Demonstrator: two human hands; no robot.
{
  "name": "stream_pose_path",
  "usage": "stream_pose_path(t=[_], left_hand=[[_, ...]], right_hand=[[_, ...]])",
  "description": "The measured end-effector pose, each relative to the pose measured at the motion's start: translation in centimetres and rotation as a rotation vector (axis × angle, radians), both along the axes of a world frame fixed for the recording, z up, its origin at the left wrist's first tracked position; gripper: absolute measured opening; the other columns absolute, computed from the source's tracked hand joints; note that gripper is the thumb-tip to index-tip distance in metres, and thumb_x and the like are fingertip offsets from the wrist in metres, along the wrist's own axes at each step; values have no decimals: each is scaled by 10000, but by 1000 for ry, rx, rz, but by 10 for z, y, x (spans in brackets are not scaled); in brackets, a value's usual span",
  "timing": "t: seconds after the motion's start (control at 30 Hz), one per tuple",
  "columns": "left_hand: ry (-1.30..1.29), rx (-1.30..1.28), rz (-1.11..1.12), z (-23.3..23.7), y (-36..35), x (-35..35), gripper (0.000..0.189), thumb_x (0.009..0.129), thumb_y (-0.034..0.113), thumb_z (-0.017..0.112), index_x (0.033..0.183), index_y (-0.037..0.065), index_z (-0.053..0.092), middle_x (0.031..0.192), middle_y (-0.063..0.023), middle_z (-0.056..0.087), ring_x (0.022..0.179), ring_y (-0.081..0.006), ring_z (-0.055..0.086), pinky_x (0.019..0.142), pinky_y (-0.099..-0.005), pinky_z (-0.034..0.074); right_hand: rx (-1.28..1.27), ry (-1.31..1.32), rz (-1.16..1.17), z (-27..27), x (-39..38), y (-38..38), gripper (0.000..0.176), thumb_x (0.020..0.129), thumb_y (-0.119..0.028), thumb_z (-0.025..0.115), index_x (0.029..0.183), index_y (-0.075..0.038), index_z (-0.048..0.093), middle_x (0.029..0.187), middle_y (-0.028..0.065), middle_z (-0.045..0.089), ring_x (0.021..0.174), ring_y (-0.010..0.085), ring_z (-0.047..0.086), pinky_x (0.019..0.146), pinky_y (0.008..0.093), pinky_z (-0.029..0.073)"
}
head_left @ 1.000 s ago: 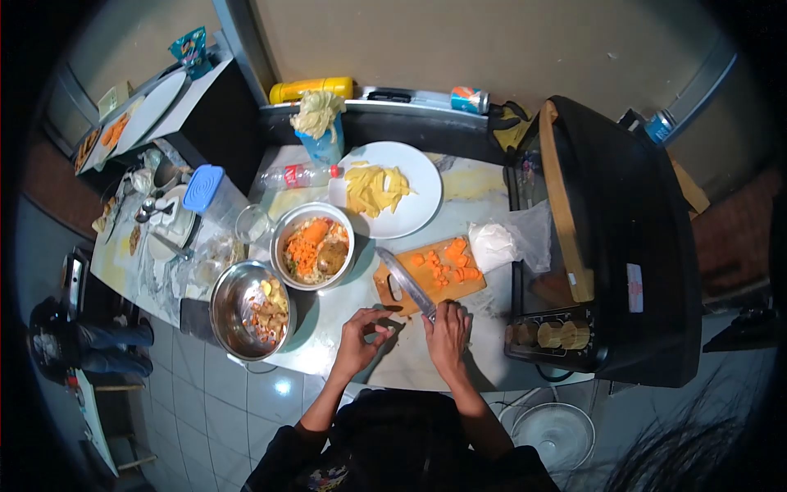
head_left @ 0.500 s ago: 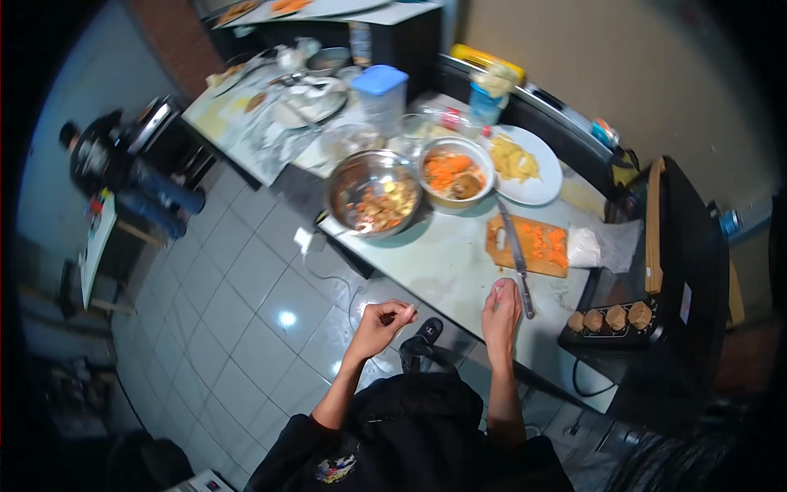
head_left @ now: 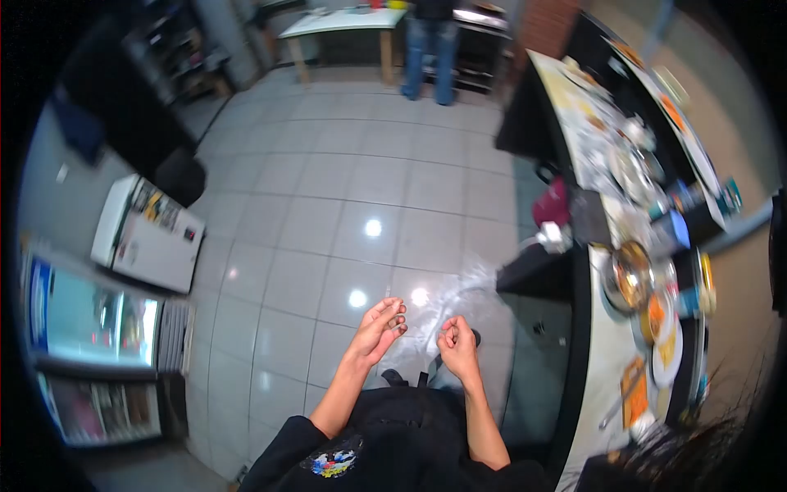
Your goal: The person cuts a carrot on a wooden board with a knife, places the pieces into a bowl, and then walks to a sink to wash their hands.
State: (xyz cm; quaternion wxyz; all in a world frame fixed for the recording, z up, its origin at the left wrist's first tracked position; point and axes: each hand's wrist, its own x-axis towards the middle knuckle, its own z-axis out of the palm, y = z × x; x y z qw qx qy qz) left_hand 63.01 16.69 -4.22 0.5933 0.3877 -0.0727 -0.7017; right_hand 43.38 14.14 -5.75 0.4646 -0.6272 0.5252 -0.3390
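My left hand (head_left: 379,330) is raised over the tiled floor, its fingers curled but apart, with nothing visible between them. To its right, my right hand (head_left: 457,344) has its fingers bent in toward the palm; whether something small is inside cannot be made out. The two hands do not touch each other. Nearest to them on the right is the long counter (head_left: 602,328), which carries a steel bowl (head_left: 630,277), a bowl with orange food (head_left: 656,316), a white plate (head_left: 667,353) and a cutting board (head_left: 634,392) with orange pieces.
A person in jeans (head_left: 429,53) stands at the far end beside a white table (head_left: 340,22). On the left are a white chest-like appliance (head_left: 152,238) and a lit glass-door fridge (head_left: 94,316). A dark red item (head_left: 551,203) hangs by the counter.
The view has swung left, away from the counter, which now lies at the right edge. My hands have moved off the counter side, and my right hand has come closer to my left.
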Motion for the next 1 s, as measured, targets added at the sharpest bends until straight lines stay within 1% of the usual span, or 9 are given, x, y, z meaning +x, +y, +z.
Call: stream_pose_path(t=[0.1, 0.23, 0.37, 0.4, 0.5, 0.53, 0.67, 0.83, 1.0], left_hand=[[-2, -45, 171, 3, 14, 45, 332, 896, 85, 703, 1186, 93, 543, 979, -7, 605, 858, -93, 568, 791, -271, 493], [13, -97, 302, -13, 2, 76, 474, 846, -3, 734, 1262, 42, 510, 1132, -77, 597, 958, -136, 619, 854, -262, 529], [21, -77, 375, -30, -37, 93, 424, 871, 21, 717, 1252, 30, 534, 1116, -70, 627, 888, -109, 625, 769, -221, 532], [25, -30, 365, -38, -49, 101, 381, 891, 59, 705, 1239, 32, 551, 1081, -59, 639, 853, -92, 616, 733, -213, 521], [28, 89, 415, -59, -85, 129, 301, 946, 174, 664, 1207, 42, 592, 999, -31, 659, 784, -55, 587, 656, -192, 484], [26, 139, 434, -64, -99, 141, 289, 951, 183, 656, 1204, 57, 594, 1001, -22, 653, 763, -50, 588, 650, -189, 487], [-25, 226, 526, -38, -146, 198, 310, 957, 219, 650, 1222, 66, 593, 1042, -27, 635, 829, -68, 589, 720, -219, 495], [-219, 128, 723, -7, -170, 268, 303, 977, 226, 620, 1221, 47, 589, 1069, -45, 629, 891, -86, 582, 772, -235, 482], [-110, 168, 939, -29, -205, 351, 268, 973, 209, 619, 1189, 53, 595, 958, -4, 622, 814, -61, 571, 723, -221, 493]], right_hand=[[71, -49, 164, -11, 46, -20, 202, 790, 29, 635, 955, -31, 535, 564, 13, 417, 525, 108, 418, 547, 289, 387], [228, -261, 346, 9, 92, -59, 182, 879, 19, 621, 1052, -9, 575, 631, -35, 514, 616, 68, 515, 649, 247, 466], [249, -306, 495, 3, 128, -122, 296, 914, -12, 629, 1197, 15, 548, 873, 47, 636, 767, 101, 617, 776, 241, 497], [244, -298, 532, -12, 140, -144, 339, 923, -22, 625, 1246, 18, 529, 955, 85, 644, 755, 121, 631, 748, 258, 515], [373, -266, 579, -21, 188, -206, 326, 941, -42, 609, 1245, 35, 520, 909, 119, 648, 684, 155, 635, 653, 281, 533], [413, -249, 591, -25, 208, -227, 326, 949, -56, 594, 1252, 38, 517, 870, 138, 661, 567, 132, 597, 535, 265, 502], [539, -172, 668, -3, 287, -293, 312, 942, -46, 588, 1234, 43, 523, 791, 124, 677, 438, 86, 502, 380, 217, 380], [530, -111, 879, 1, 382, -346, 302, 933, -29, 584, 1218, 52, 529, 819, 130, 684, 476, 97, 532, 416, 224, 409], [607, -101, 1005, -3, 469, -394, 269, 934, 8, 525, 1197, 64, 540, 862, 140, 683, 539, 134, 586, 543, 273, 491]])
